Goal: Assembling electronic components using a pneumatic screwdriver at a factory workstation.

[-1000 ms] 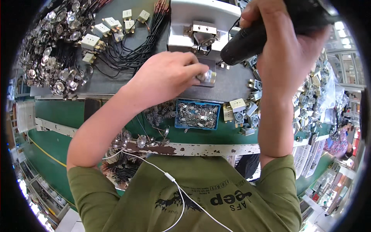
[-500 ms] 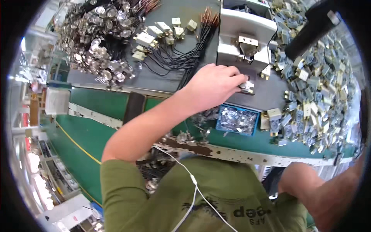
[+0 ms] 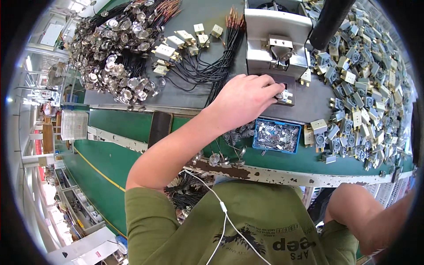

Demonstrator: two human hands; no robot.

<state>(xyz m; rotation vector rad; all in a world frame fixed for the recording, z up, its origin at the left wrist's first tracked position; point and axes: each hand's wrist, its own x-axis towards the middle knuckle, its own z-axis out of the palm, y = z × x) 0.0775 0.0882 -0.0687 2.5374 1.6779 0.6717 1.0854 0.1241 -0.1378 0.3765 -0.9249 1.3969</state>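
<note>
While the left hand (image 3: 248, 95) pinches it snugly, the small part (image 3: 286, 96), half hidden, shows pale grey with yellowish prongs, at the dark block (image 3: 289, 81) before the machine (image 3: 277, 26); the right hand's grip I cannot tell.

At left, a white crate (image 3: 74, 125) and a yellow line (image 3: 100, 172) across green floor (image 3: 90, 187)

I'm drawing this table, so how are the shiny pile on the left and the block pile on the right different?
The shiny pile has round, silvery pieces; the block pile has boxy grey and cream ones. The shiny pile lies left of the left hand; the block pile lies right of it. Both are heaps of many small pieces.
</note>
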